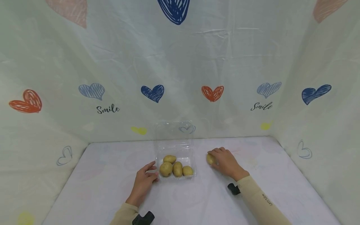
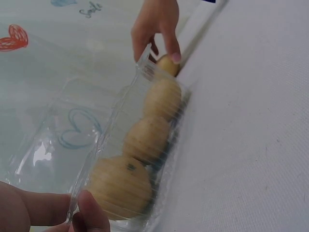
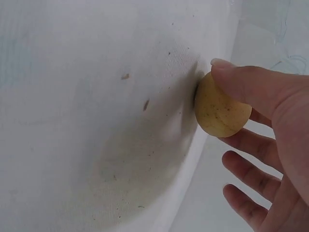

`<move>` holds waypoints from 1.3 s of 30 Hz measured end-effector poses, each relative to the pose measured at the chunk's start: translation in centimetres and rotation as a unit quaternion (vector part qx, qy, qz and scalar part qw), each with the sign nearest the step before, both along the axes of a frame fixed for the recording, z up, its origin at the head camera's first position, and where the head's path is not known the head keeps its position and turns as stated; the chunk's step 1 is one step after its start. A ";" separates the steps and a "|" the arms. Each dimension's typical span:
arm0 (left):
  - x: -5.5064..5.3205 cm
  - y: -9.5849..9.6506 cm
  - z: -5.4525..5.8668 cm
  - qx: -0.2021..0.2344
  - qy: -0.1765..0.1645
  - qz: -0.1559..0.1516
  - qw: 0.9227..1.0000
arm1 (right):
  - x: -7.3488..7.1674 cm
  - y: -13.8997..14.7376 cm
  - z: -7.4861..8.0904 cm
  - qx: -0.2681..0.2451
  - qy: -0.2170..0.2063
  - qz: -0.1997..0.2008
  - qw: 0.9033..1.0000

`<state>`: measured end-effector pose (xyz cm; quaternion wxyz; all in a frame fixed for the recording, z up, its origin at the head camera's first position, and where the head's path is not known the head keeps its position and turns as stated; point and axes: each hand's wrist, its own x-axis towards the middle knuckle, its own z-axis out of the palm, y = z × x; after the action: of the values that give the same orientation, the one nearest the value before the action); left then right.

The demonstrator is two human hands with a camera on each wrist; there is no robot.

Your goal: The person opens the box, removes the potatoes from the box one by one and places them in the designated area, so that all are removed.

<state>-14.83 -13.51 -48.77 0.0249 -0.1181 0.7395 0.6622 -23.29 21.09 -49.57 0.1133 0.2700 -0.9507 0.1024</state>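
A clear plastic clamshell box (image 1: 192, 153) stands with its lid (image 1: 172, 134) raised at the back. Inside lie several potatoes (image 1: 177, 169), seen through the ribbed wall in the left wrist view. My left hand (image 1: 144, 181) is at the box's left side, and its thumb and fingers (image 2: 94, 212) pinch the rim. To the right of the box, my right hand (image 1: 226, 164) holds another potato (image 3: 219, 108) between thumb and index finger, low at the tabletop. The other fingers of that hand are spread apart from it.
A white cloth (image 1: 180, 203) covers the table, with small brown crumbs (image 3: 146, 105) near the right hand. Behind the table hangs a pale sheet (image 1: 180, 62) printed with hearts. A dark camera mount (image 1: 233, 189) sits at the right wrist.
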 end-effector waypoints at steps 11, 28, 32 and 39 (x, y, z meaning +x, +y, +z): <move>0.0 0.1 0.0 -0.005 0.000 0.002 1.000 | -0.2 0.0 -0.3 0.018 -0.002 -0.014 1.000; 0.0 0.0 -0.1 0.001 0.005 0.000 1.000 | 1.8 -4.4 3.2 0.011 0.035 0.040 0.999; 0.0 0.1 -0.1 0.000 0.004 0.001 1.000 | 2.2 -5.6 3.5 0.025 0.047 0.076 0.996; 0.0 0.1 0.0 0.002 0.002 0.003 1.000 | 2.1 -7.2 3.7 0.036 0.030 0.128 0.991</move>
<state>-14.82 -13.45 -48.80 0.0218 -0.1185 0.7382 0.6638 -21.15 13.91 -45.87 0.1182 0.3965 -0.9074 0.0735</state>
